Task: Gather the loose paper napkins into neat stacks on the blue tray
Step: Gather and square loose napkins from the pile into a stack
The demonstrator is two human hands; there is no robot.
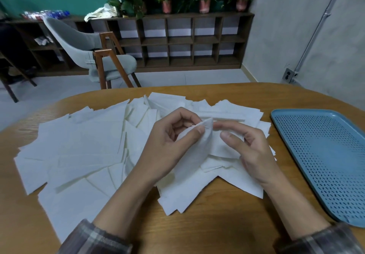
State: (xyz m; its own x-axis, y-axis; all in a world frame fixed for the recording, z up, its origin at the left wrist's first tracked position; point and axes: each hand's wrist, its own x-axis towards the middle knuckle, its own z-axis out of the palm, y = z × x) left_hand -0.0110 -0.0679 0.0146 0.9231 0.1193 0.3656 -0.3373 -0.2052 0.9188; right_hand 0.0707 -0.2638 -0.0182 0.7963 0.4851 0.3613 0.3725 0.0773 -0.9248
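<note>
Several loose white paper napkins lie spread in a wide overlapping heap across the wooden table. My left hand pinches the top corner of one napkin between thumb and fingers, lifting it above the heap. My right hand is just to its right, fingers curled toward the same napkin, with the fingertips near its edge; whether they grip it is unclear. The blue perforated tray sits at the right of the table with nothing on it.
The wooden table has a rounded far edge. Beyond it stand a grey chair with wooden legs and a low dark shelf unit topped with potted plants. A grey wall is on the right.
</note>
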